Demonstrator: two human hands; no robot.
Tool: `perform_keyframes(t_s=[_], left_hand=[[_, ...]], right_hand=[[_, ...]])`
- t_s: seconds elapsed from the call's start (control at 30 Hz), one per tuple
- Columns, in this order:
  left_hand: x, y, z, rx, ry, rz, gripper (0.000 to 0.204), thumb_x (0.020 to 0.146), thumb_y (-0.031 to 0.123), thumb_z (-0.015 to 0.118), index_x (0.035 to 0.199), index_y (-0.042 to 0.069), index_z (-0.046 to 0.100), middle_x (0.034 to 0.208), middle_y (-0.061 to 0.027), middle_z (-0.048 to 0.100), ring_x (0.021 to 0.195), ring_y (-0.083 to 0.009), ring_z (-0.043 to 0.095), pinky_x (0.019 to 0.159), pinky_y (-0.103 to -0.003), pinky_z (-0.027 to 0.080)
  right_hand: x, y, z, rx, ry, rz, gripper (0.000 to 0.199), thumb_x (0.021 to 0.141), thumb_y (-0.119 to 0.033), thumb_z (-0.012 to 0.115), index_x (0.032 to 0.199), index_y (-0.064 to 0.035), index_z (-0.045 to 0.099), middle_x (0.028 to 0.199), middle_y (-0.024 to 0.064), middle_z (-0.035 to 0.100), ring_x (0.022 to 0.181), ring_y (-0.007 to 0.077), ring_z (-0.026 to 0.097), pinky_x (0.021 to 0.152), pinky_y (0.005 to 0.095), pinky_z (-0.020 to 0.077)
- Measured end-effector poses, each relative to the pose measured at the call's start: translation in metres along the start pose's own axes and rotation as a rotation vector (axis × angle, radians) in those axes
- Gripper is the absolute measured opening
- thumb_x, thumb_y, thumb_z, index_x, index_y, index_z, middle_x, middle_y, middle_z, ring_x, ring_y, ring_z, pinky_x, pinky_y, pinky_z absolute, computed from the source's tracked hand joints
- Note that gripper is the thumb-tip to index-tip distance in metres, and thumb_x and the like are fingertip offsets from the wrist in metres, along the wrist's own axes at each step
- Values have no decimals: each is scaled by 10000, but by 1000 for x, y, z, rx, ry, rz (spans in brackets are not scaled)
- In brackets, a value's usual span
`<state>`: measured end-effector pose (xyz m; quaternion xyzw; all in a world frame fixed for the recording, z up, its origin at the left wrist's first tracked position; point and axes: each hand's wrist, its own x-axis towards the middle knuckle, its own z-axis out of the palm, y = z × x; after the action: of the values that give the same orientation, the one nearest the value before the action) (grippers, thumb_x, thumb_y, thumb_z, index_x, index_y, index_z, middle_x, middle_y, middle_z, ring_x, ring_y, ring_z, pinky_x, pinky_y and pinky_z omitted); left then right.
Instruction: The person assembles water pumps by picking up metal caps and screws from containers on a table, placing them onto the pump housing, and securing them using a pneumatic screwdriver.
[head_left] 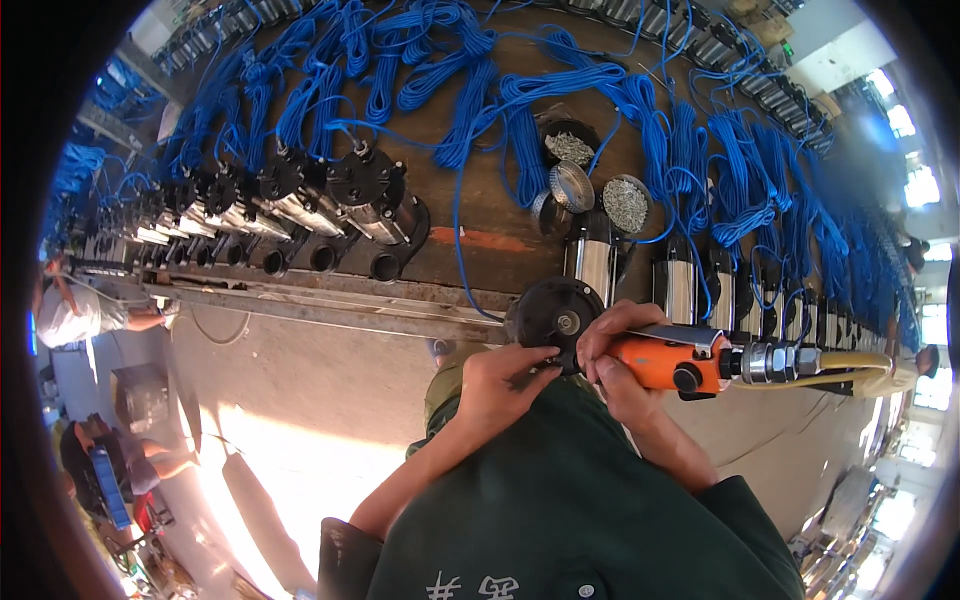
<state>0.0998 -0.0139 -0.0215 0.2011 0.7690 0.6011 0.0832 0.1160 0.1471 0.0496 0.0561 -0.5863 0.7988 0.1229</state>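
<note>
Orange air tool (668, 362) tip — hidden behind fingers (600, 335).

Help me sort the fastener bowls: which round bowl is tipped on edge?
The middle bowl, between the dark bowl and the right bowl; those two lie flat, showing their contents.
</note>
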Motion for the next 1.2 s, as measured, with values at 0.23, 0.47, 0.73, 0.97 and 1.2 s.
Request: perform_keyframes(t_s=[0.23,0.47,0.73,0.97,1.2], left_hand=[[-4,-12,1,8,96,60,234,715,164,773,936,104,721,726,-86,644,599,-257,614,537,-343,478],[-6,-11,0,-26,97,-74,224,708,214,779,910,131,729,770,-84,677,633,-261,639,580,-340,504],[-3,-5,-1,-43,50,-142,205,735,145,762,927,85,721,767,-88,682,607,-174,619,568,-298,490],[-17,-29,-20,-957,329,-513,224,844,31,559,1062,-20,576,930,-122,631,842,-231,631,755,-306,506],[-1,-11,-34,-1189,320,-633,214,950,49,443,1126,-38,527,1033,-197,637,829,-259,646,700,-325,528]], right_hand=[[7,-2,7,-327,-195,-12,195,713,-13,621,900,3,569,803,104,612,685,155,605,652,269,507],[5,6,6,-384,-326,-107,196,791,9,562,965,-13,474,813,109,537,647,159,548,554,248,478],[4,8,3,-341,-265,-15,213,738,8,585,944,1,531,797,97,578,675,151,582,609,256,496],[4,-10,-2,-289,-216,12,379,694,62,523,1065,4,474,771,105,551,580,130,539,547,270,483],[11,-9,-2,18,65,-112,316,727,54,536,1038,17,495,801,115,575,599,119,551,549,238,488]])
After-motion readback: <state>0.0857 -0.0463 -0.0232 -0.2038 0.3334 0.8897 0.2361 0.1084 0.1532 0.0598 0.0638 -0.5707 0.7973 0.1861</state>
